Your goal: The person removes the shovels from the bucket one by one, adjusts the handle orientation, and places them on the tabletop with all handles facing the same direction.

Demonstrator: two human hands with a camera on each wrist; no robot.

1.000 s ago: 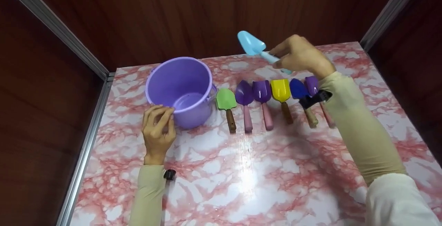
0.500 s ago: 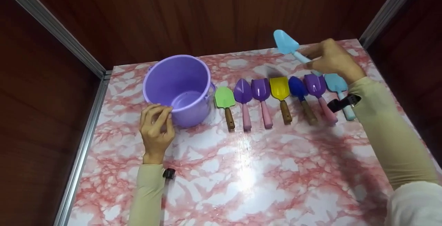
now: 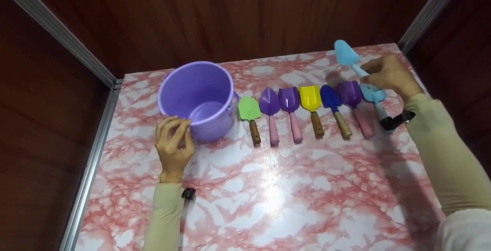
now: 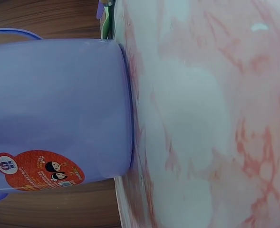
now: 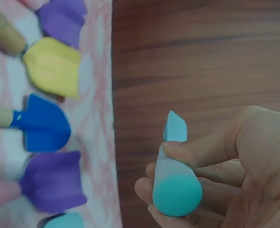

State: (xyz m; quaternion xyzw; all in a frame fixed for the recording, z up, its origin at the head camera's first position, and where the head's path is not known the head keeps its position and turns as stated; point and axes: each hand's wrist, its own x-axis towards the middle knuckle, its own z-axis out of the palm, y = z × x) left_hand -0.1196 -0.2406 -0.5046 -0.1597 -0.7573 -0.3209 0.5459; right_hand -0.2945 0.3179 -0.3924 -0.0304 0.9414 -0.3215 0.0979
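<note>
My right hand (image 3: pixel 391 75) grips a light blue trowel (image 3: pixel 346 53) by its handle, above the far right of the table. In the right wrist view the teal butt of its handle faces the camera, with thumb and fingers around it. Below that hand another light blue trowel (image 3: pixel 379 109) lies at the right end of a row, partly covered by the hand's strap. My left hand (image 3: pixel 174 149) pinches the near rim of a purple bucket (image 3: pixel 213 128) standing upright on the left. The bucket's visible inside holds nothing.
The row runs from the bucket rightward: a green trowel (image 3: pixel 249 109), a pointed purple trowel (image 3: pixel 269 101), a purple scoop (image 3: pixel 289 99), a yellow scoop (image 3: pixel 310 96), a blue trowel (image 3: pixel 331 96) and another purple scoop (image 3: pixel 349 93). Dark wood panels enclose the marbled table (image 3: pixel 230 205).
My right hand has carried the light blue trowel rightward along the back and somewhat lower, over the row's right end. The left hand stays on the bucket's rim.
</note>
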